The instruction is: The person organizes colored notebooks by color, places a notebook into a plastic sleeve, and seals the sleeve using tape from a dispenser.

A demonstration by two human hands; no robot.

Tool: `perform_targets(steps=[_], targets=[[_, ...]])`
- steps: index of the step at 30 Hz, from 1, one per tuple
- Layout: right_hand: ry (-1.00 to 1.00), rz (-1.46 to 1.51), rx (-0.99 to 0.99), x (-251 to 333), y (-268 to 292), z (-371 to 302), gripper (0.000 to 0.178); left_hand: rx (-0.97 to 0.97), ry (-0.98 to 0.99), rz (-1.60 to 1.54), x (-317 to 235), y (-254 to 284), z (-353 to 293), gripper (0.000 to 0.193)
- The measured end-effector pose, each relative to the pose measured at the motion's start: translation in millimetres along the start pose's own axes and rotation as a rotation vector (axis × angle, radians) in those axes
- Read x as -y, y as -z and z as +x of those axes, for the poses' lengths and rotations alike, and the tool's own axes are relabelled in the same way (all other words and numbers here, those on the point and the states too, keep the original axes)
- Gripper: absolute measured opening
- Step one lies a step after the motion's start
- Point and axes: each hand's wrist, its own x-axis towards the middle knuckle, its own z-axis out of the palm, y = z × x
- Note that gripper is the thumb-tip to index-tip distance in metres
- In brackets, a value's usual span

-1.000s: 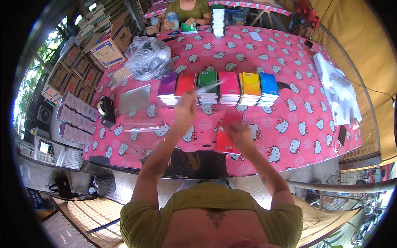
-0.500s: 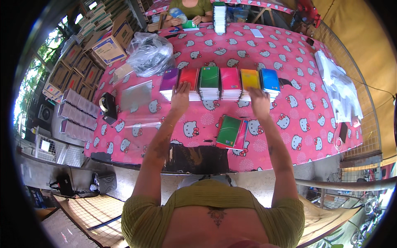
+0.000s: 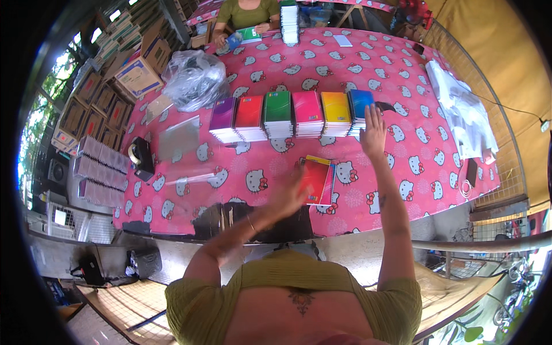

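1. While a small pile of notebooks lies in the centre of the frame, slightly below the middle, its red cover faces up and a yellow edge shows behind.
2. At the left side of this pile is the left hand; it is blurred, so I cannot tell whether its fingers are apart or gripping the cover.
3. Right of the upper centre, the right hand has its fingers stretched out, at the edge of the blue stack; contact is not clear.
4. This stack ends a row of six coloured stacks on the pink tablecloth.
5. A clear plastic bag and cardboard boxes occupy the upper left.
6. At the top, another person sits behind the table.
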Motion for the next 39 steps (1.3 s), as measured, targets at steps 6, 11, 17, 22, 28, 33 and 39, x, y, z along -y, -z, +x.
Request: perform_targets(steps=[6, 11, 17, 22, 28, 33, 39], targets=[[-0.192, 0.585, 0.190, 5, 24, 13, 0.033, -0.281, 0.350, 0.796, 185, 123, 47, 0.065], [-0.052, 1.202, 0.460, 49, 0, -88, 0.040, -0.287, 0.101, 0.697, 162, 138, 55, 0.039], [-0.192, 1.026, 0.492, 59, -25, -121, 0.044, -0.093, 0.082, 0.275, 13, 129, 88, 0.029], [-1.125, 1.438, 0.489, 105, 37, -142, 0.073, 0.309, 0.316, 0.155, -4, 10, 86, 0.046], [-1.133, 1.599, 0.633, 117, 10, -141, 0.073, -0.109, 0.424, -0.077, 48, -14, 18, 0.051], [-1.039, 1.445, 0.529, 186, -24, -135, 0.053, 0.100, 0.996, -1.010, 72, -35, -5, 0.041], [-1.083, 1.945, 1.130, 196, 72, -94, 0.048, 0.090, -0.215, 0.018, 42, 90, -73, 0.065]])
